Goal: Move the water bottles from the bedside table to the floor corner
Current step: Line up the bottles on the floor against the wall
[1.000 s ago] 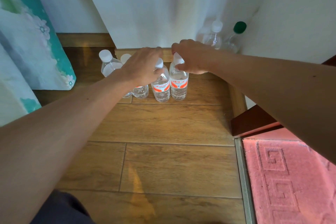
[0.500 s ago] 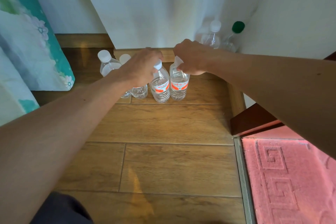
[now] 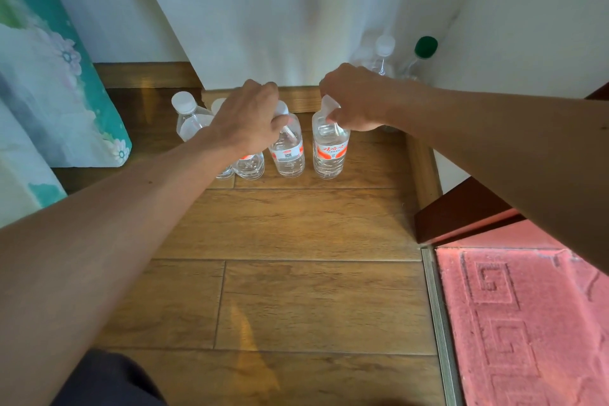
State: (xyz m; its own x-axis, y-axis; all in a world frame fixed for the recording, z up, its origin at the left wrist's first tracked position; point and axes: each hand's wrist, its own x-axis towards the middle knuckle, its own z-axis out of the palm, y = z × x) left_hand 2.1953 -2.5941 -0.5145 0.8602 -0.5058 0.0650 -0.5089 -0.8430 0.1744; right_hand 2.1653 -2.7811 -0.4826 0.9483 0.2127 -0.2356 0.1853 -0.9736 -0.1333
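Arms stretched forward, left hand [image 3: 247,120] gripping cap of middle bottle [image 3: 286,155], right hand [image 3: 356,99] pinching neck of end bottle [image 3: 329,155]

We got soft, even daylight through the white curtain [image 3: 280,10] just behind both grips, nothing harsh. Nearer us than the left hand [image 3: 247,119] gripping the left bottle [image 3: 286,155], the wood floor [image 3: 313,224] showed a pale glare streak, and shadows under both were faint. Past the right hand [image 3: 356,99] pinching the right bottle [image 3: 329,152], the corner bottles [image 3: 384,53] looked hazy and washed out. Our forearms [image 3: 99,257] ballooned toward the frame edges, wide-lens stuff.
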